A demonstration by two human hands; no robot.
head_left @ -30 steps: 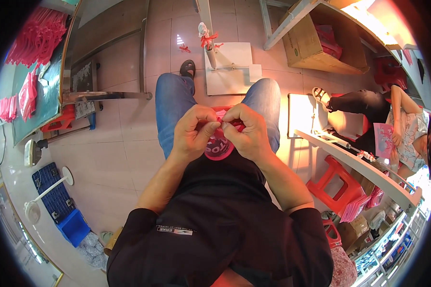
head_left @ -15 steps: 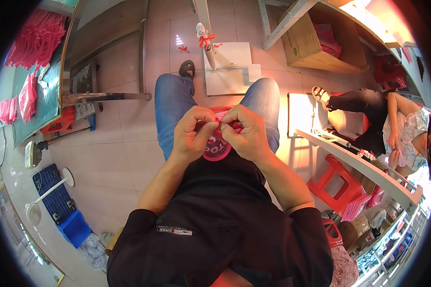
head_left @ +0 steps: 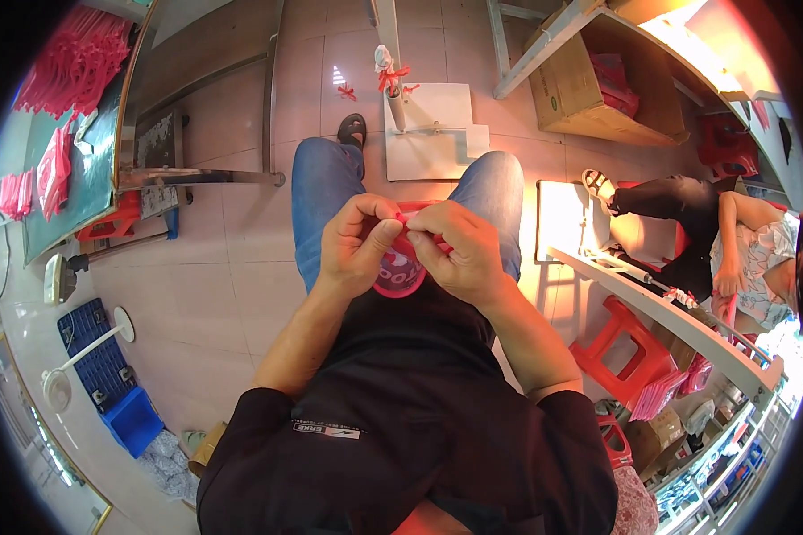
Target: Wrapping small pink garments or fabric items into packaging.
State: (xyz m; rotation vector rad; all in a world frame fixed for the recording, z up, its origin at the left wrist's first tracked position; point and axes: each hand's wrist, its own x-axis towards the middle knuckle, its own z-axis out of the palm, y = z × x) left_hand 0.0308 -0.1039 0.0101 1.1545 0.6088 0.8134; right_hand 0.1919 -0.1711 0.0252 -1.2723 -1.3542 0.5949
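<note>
Over my lap, both hands meet at the fingertips. My left hand [head_left: 355,250] is closed, thumb and forefinger pinching a small red piece [head_left: 402,217] that looks like cord or ribbon. My right hand [head_left: 461,251] pinches at the same spot from the other side, its fingers curled. Below and between the hands rests a pink-edged item [head_left: 400,278] with a rounded end and dark printed face; the hands cover much of it. Behind the fingers a red rim [head_left: 417,206] shows, and I cannot tell whether it belongs to the same item.
At left, a green-topped table [head_left: 89,178] bears stacks of pink packets [head_left: 76,61]. Ahead is a white foot plate [head_left: 426,152] with a post. A cardboard box [head_left: 589,98] stands far right. A co-worker [head_left: 749,250] sits at right, near a red stool [head_left: 623,349] and a blue bin [head_left: 134,421].
My fingertips have shifted slightly up and left, still pinched together. The rounded pink item has moved a little with them. At right, the co-worker's hands have shifted down.
</note>
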